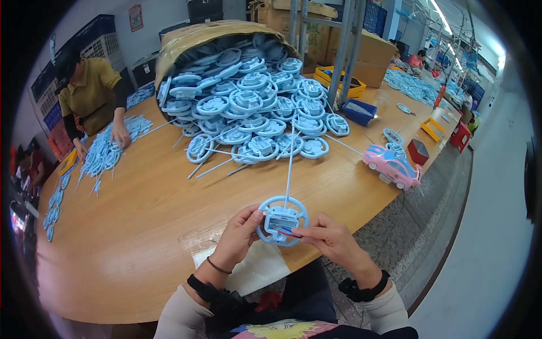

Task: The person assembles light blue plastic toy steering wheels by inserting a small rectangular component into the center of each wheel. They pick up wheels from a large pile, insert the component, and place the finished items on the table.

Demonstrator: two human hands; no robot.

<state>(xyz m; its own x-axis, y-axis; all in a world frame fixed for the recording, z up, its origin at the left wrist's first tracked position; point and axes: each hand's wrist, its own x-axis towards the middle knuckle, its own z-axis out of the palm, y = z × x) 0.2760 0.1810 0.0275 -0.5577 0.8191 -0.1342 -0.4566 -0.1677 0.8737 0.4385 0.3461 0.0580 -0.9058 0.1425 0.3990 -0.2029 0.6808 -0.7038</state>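
Note:
A light blue toy steering wheel (282,217) with a long thin rod is held up near the front edge of the table. My left hand (241,230) grips its rim from the left, thumb on top. At its right side my right hand (332,237) is closed, thumb and forefinger pinching red and blue wires (289,232) that come out of the open hub. Under the wheel and my left forearm lies a white sheet (262,266). Whether the wires are fixed inside the hub cannot be made out.
A tipped carton (169,48) spills a heap of blue steering wheels (243,107) over the wooden table (141,248). Right of it are a pink toy car (391,166), a red box (418,151), a blue tray (359,112) and a metal post. A co-worker (93,96) handles blue parts at left.

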